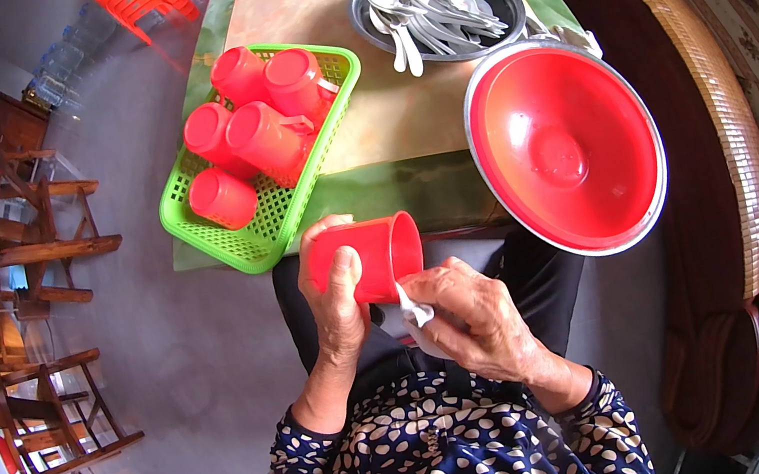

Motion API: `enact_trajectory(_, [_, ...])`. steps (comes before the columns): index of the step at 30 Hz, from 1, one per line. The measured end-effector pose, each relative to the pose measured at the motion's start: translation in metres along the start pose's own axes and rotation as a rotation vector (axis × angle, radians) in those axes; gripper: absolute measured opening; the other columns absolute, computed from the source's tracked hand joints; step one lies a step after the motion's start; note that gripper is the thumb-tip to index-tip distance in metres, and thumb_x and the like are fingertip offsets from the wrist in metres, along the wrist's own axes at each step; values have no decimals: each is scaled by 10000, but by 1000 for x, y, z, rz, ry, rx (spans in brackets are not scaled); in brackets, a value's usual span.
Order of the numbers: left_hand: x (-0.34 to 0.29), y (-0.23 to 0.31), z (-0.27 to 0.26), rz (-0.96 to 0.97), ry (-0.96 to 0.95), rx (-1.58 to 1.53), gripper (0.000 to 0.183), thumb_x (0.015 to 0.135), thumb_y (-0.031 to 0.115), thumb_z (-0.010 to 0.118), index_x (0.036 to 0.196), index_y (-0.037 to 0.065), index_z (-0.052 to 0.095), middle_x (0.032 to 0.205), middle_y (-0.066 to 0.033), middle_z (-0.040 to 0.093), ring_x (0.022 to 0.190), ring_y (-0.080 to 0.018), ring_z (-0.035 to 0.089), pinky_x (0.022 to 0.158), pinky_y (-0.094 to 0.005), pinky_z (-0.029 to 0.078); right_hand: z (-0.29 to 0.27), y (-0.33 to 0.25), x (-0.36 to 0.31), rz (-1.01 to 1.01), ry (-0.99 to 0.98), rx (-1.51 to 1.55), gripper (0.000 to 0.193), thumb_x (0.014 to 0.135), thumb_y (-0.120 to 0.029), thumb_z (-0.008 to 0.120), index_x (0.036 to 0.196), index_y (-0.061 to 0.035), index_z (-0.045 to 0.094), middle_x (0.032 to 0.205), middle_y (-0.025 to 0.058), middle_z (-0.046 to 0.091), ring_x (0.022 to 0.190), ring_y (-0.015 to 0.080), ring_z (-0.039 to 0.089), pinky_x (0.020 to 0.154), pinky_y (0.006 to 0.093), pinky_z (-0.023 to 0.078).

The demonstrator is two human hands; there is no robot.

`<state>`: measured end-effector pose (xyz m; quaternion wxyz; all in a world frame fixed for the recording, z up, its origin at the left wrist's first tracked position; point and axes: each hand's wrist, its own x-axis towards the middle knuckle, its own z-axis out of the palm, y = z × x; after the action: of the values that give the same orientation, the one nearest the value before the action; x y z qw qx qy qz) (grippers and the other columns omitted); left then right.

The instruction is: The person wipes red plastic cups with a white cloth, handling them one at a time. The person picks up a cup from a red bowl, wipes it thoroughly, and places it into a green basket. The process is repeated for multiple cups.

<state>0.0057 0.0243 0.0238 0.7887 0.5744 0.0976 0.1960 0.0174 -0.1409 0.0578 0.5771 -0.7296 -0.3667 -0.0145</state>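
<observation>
Head view, midair cup (369,261), cloth (418,312) at rim (418,240)

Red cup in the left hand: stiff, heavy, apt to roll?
The red cup is probably stiff: its rim looks undented with the left hand gripping it. Likely light, given the thin wall. Laid sideways, its round body may roll.

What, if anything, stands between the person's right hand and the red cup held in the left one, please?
Only a white cloth, pinched in the right hand at the rim of the red cup; whether a fingertip also touches the cup is hard to tell.
</observation>
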Motion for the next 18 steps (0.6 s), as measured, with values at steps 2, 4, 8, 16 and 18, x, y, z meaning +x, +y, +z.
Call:
enact_trajectory(2, [1, -2, -3, -9, -13, 13, 403, 854, 294, 639, 1136, 28, 534, 1033, -41, 539, 907, -101, 511, 789, -225, 419, 0, -2, -4, 10, 0, -42, 339, 696, 49, 675, 1027, 22, 611, 967, 156, 654, 770, 301, 594, 657, 358, 470])
enact_trajectory(4, [-1, -2, -3, -18, -23, 35, 425, 839, 314, 657, 1133, 30, 538, 1021, -42, 541, 893, -100, 514, 777, -229, 425, -1, -4, -6, 38, 1, -64, 360, 675, 61, 684, 1025, 30, 609, 970, 152, 651, 774, 294, 594, 650, 360, 471])
enact_trajectory(8, [-2, 4, 1, 79, -42, 160, 503, 802, 368, 696, 1134, 26, 533, 1004, -62, 553, 882, -130, 536, 771, -269, 452, -3, -6, -2, 124, 6, 12, 284, 758, 35, 651, 1039, 36, 611, 868, 123, 636, 698, 223, 592, 626, 317, 470])
enact_trajectory(16, [-9, -1, -2, 358, -83, 474, 623, 753, 416, 758, 1165, 28, 497, 1043, -122, 557, 923, -218, 566, 821, -335, 471, -8, -8, 13, 706, 184, 842, 236, 933, -156, 583, 1080, 26, 612, 829, 7, 639, 717, 41, 558, 637, 196, 457])
enact_trajectory(18, [-10, -5, -3, 370, -94, 459, 644, 743, 415, 770, 1169, 26, 484, 1057, -122, 551, 941, -221, 562, 832, -345, 469, -8, -5, 15, 709, 214, 909, 234, 931, -154, 587, 1079, 26, 609, 832, 9, 636, 726, 52, 569, 646, 201, 463])
